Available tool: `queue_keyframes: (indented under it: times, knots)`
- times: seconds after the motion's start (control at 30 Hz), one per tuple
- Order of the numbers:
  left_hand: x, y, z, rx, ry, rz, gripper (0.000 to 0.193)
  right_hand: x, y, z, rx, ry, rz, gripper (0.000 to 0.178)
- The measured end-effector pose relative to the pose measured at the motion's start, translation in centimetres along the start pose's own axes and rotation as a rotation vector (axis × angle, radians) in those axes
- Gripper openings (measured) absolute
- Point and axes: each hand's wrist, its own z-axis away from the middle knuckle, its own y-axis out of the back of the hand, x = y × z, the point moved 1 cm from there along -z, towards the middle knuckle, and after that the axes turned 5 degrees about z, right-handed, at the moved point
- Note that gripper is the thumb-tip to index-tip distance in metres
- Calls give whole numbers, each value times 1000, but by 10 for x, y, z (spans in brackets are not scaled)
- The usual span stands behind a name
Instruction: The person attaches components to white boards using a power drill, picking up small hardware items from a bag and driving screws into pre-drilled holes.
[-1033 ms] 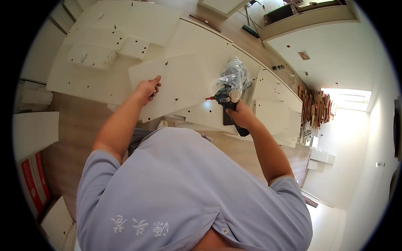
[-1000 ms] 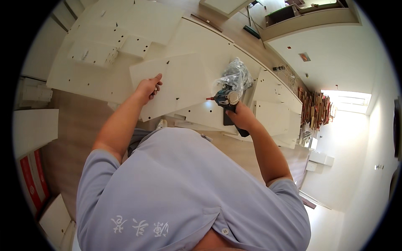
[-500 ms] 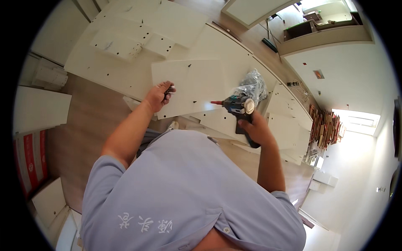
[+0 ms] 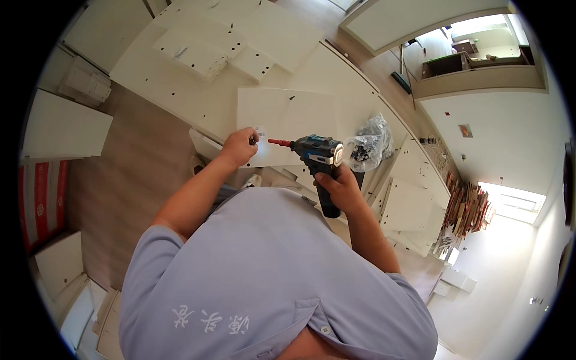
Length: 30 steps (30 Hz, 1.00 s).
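Observation:
My right hand (image 4: 341,187) is wrapped round the handle of a dark cordless drill (image 4: 318,151). The drill's red-sleeved bit (image 4: 279,142) points left, its tip just short of my left hand (image 4: 242,147). Closed fingers there pinch small dark fasteners (image 4: 253,140), partly hidden, beside a bit of clear plastic. Below both hands lies a small white panel (image 4: 264,108); the drill's lamp throws a bright spot on it near my left fingers. A dark peg (image 4: 292,98) stands up from the panel's far part.
Larger white boards (image 4: 156,102) with drilled holes lie beneath and beyond. Right of the drill is a clear plastic bag (image 4: 375,141) of dark fittings. More panels (image 4: 408,204) are stacked at right, before a pile of wood strips (image 4: 465,204). A red-and-white carton (image 4: 43,201) stands left.
The drill has moved left, bringing its bit close to my left hand. My left hand has turned, hiding more of the dark fasteners. The whole view has shifted slightly.

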Motion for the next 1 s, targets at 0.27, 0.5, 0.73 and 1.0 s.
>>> queue_keyframes:
  times: [0.27, 0.5, 0.73, 1.0]
  knots:
    - [6, -4, -1, -1, -32, -229, 14, -11, -18, -18, -45, 35, 232, 41]
    - [-6, -3, -4, -61, -86, -251, 17, -36, -41, -32, -58, 72, 632, 46]
    - [-4, 38, -26, -93, 313, 213, 34, -47, -46, -32, -161, 55, 770, 44]
    - [-35, 32, -32, 203, 341, 32, 63, -55, -59, -18, -306, 87, 997, 41]
